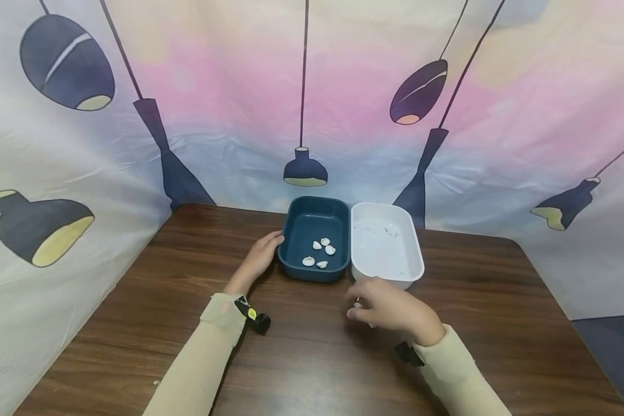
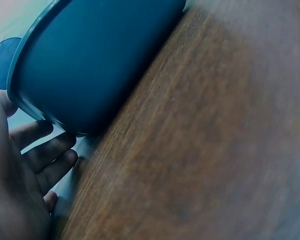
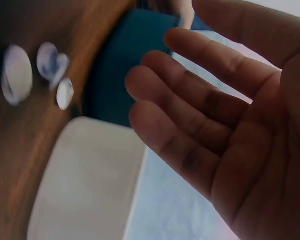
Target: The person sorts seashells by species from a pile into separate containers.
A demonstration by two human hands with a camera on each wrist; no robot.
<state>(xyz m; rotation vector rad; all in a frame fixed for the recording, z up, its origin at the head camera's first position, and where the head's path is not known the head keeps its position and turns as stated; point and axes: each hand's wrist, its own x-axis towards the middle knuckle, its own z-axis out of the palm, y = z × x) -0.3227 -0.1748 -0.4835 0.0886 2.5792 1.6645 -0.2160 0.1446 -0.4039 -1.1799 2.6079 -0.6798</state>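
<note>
My left hand (image 1: 260,254) rests against the left side of a dark teal tray (image 1: 316,277); in the left wrist view its fingertips (image 2: 65,142) lie loosely along the tray's outer wall. Several small white seashells (image 1: 330,250) lie inside that tray, toward its near end. My right hand (image 1: 387,303) hovers over the table in front of a white tray (image 1: 387,254). Its fingers (image 3: 175,117) are loosely bent with nothing between them in the right wrist view. White seashells (image 3: 17,75) lie on the table just below that hand, mostly hidden by it from the head view.
The two trays stand side by side near the back edge of a brown wooden table (image 1: 301,358). Behind them hangs a cloth (image 1: 239,115) printed with lamps. A tiny pale speck (image 1: 156,382) lies on the table beside the left sleeve.
</note>
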